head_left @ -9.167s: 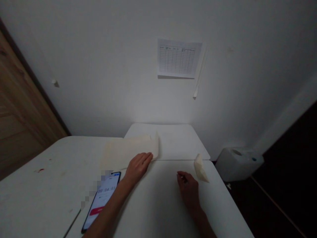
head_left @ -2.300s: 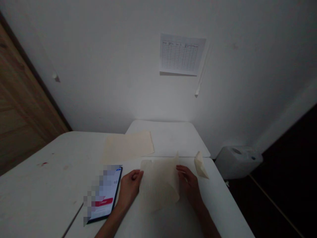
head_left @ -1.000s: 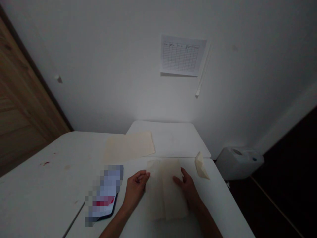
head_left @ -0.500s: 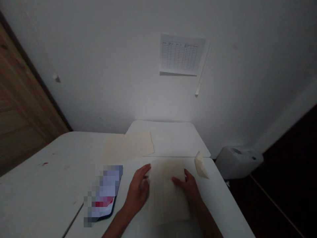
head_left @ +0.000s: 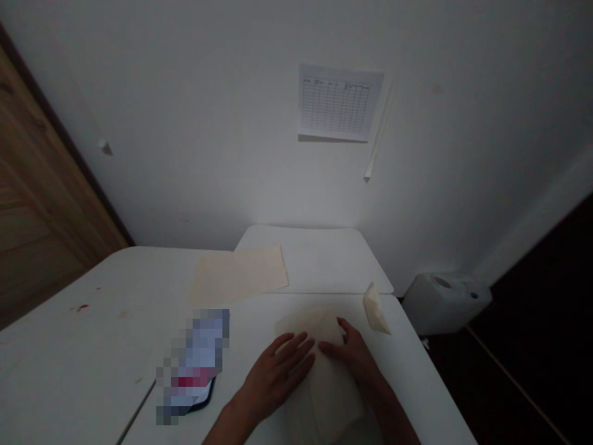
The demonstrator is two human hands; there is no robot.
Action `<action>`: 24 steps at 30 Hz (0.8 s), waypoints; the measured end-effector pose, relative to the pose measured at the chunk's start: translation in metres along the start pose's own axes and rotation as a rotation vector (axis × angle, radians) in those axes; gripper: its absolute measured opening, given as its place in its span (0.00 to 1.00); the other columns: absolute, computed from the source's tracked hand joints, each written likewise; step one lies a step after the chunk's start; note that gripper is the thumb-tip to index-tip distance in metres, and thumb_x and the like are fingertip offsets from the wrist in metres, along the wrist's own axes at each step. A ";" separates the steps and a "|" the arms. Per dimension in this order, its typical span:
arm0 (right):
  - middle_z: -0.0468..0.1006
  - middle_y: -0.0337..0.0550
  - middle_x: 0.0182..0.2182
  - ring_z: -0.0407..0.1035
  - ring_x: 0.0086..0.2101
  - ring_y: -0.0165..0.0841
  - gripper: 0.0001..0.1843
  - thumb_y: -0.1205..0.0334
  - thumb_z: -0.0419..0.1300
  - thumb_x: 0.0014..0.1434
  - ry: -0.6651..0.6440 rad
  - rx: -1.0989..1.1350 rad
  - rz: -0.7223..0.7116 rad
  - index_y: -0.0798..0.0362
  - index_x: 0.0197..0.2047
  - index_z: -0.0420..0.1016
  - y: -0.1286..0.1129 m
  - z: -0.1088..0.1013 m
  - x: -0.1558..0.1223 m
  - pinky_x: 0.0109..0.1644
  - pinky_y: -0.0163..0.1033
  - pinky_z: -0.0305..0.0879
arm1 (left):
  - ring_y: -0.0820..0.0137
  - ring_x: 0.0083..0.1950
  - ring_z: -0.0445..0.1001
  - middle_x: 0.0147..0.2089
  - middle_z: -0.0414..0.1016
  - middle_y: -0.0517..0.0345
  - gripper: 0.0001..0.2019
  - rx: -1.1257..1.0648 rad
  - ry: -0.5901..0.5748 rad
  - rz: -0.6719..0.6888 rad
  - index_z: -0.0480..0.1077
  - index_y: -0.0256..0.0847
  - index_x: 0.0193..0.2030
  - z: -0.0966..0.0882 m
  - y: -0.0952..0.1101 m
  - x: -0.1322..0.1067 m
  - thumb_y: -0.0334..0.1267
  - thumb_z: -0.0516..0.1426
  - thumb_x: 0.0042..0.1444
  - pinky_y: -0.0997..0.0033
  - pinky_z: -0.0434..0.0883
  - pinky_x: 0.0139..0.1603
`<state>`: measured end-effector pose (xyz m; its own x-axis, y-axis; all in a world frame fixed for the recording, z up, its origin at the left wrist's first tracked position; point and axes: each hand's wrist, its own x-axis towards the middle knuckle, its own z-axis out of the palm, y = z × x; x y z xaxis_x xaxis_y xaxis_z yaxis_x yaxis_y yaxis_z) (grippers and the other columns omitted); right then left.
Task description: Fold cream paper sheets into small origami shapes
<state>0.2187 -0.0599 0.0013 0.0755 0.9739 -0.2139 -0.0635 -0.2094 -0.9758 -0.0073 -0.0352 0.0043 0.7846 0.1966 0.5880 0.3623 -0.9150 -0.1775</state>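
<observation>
A pale, thin sheet that looks like folded paper [head_left: 331, 395] lies on the white table in front of me, with faint lengthwise creases. My left hand [head_left: 282, 371] rests flat across its left side, fingers stretched out and a little apart. At the right edge, my right hand [head_left: 356, 358] has its thumb over the top and its fingers round the side, holding the sheet. Part of the sheet is hidden under both hands, and its near end is dim.
Left of my hands lies a phone [head_left: 204, 346], its screen blurred. A flat beige sheet [head_left: 241, 275] is further back. Beside the right table edge sits a small folded paper piece [head_left: 376, 312]. A white plastic jug [head_left: 445, 306] stands beyond. A printed chart [head_left: 340, 102] hangs on the wall.
My left hand has moved right, from beside the sheet onto it. The sheet's far end has lost its straight, square outline and now looks rounded. My right hand stays near the right edge.
</observation>
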 end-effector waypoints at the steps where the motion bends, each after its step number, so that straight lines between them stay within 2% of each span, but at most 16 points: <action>1: 0.80 0.54 0.42 0.76 0.40 0.46 0.47 0.47 0.73 0.40 -0.012 0.012 -0.001 0.56 0.60 0.62 -0.001 0.000 0.001 0.43 0.47 0.71 | 0.64 0.64 0.65 0.59 0.73 0.53 0.17 -0.033 0.014 -0.005 0.67 0.43 0.58 0.000 -0.001 -0.001 0.30 0.47 0.66 0.59 0.66 0.61; 4: 0.79 0.53 0.45 0.74 0.43 0.45 0.41 0.36 0.65 0.48 0.004 0.121 -0.056 0.52 0.58 0.66 -0.004 0.000 0.004 0.46 0.49 0.69 | 0.62 0.58 0.71 0.54 0.77 0.51 0.18 -0.197 0.077 -0.085 0.66 0.43 0.60 0.001 -0.004 -0.004 0.31 0.46 0.66 0.59 0.70 0.56; 7: 0.73 0.51 0.54 0.70 0.49 0.44 0.36 0.29 0.55 0.52 0.076 0.308 -0.162 0.48 0.52 0.72 -0.008 -0.001 0.009 0.50 0.48 0.67 | 0.60 0.50 0.77 0.48 0.80 0.49 0.16 -0.440 0.211 -0.298 0.71 0.46 0.56 -0.002 -0.005 -0.002 0.39 0.51 0.63 0.60 0.73 0.50; 9: 0.73 0.50 0.54 0.69 0.51 0.44 0.35 0.28 0.53 0.53 0.081 0.369 -0.234 0.48 0.49 0.74 -0.008 -0.003 0.011 0.52 0.49 0.66 | 0.59 0.44 0.79 0.43 0.81 0.49 0.15 -0.611 0.266 -0.552 0.76 0.45 0.49 -0.006 -0.003 0.004 0.46 0.57 0.58 0.62 0.75 0.45; 10: 0.74 0.50 0.52 0.69 0.51 0.44 0.34 0.29 0.54 0.54 0.081 0.363 -0.273 0.48 0.48 0.75 -0.007 -0.003 0.011 0.53 0.49 0.65 | 0.59 0.41 0.80 0.41 0.82 0.50 0.13 -0.683 0.253 -0.734 0.78 0.45 0.44 -0.008 -0.002 0.008 0.47 0.57 0.58 0.63 0.76 0.43; 11: 0.76 0.51 0.50 0.69 0.50 0.44 0.33 0.30 0.54 0.55 0.082 0.339 -0.312 0.49 0.47 0.75 -0.006 -0.004 0.011 0.53 0.49 0.65 | 0.58 0.37 0.80 0.36 0.82 0.50 0.13 -0.700 0.324 -0.956 0.80 0.43 0.38 -0.009 -0.001 0.012 0.48 0.59 0.55 0.63 0.76 0.39; 12: 0.77 0.51 0.48 0.70 0.49 0.44 0.31 0.32 0.55 0.55 0.085 0.300 -0.349 0.50 0.47 0.75 -0.005 -0.005 0.011 0.53 0.49 0.64 | 0.57 0.36 0.80 0.34 0.82 0.50 0.15 -0.756 0.344 -1.131 0.80 0.40 0.35 -0.011 0.000 0.016 0.50 0.61 0.52 0.62 0.77 0.38; 14: 0.78 0.50 0.45 0.71 0.47 0.43 0.28 0.36 0.58 0.56 0.070 0.199 -0.399 0.51 0.48 0.75 -0.003 -0.007 0.010 0.52 0.48 0.65 | 0.54 0.33 0.80 0.31 0.82 0.48 0.18 -0.920 0.337 -1.355 0.79 0.36 0.32 -0.010 0.000 0.021 0.52 0.65 0.45 0.61 0.77 0.34; 16: 0.79 0.48 0.41 0.72 0.42 0.41 0.28 0.39 0.61 0.55 0.014 0.119 -0.389 0.51 0.51 0.73 -0.004 -0.008 0.008 0.47 0.45 0.67 | 0.53 0.33 0.80 0.31 0.82 0.46 0.21 -1.065 0.303 -1.453 0.78 0.33 0.32 -0.007 -0.002 0.021 0.52 0.67 0.41 0.60 0.76 0.33; 18: 0.78 0.45 0.38 0.72 0.37 0.37 0.31 0.41 0.65 0.52 -0.035 0.077 -0.324 0.51 0.53 0.70 -0.005 -0.008 0.005 0.41 0.41 0.68 | 0.53 0.34 0.80 0.34 0.82 0.43 0.22 -1.144 0.277 -1.487 0.78 0.31 0.34 -0.002 -0.004 0.018 0.52 0.67 0.42 0.60 0.76 0.34; 24: 0.73 0.36 0.30 0.68 0.26 0.30 0.39 0.50 0.72 0.42 -0.015 -0.084 -0.199 0.50 0.56 0.67 -0.003 0.000 0.000 0.30 0.35 0.66 | 0.55 0.33 0.80 0.36 0.82 0.43 0.22 -1.205 0.267 -1.514 0.77 0.32 0.36 0.006 -0.005 0.012 0.50 0.68 0.42 0.61 0.77 0.32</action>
<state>0.2191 -0.0594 0.0038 0.0633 0.9979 -0.0162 0.0342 -0.0184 -0.9992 0.0030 -0.0264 0.0072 0.0816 0.9799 -0.1818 -0.0134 0.1835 0.9829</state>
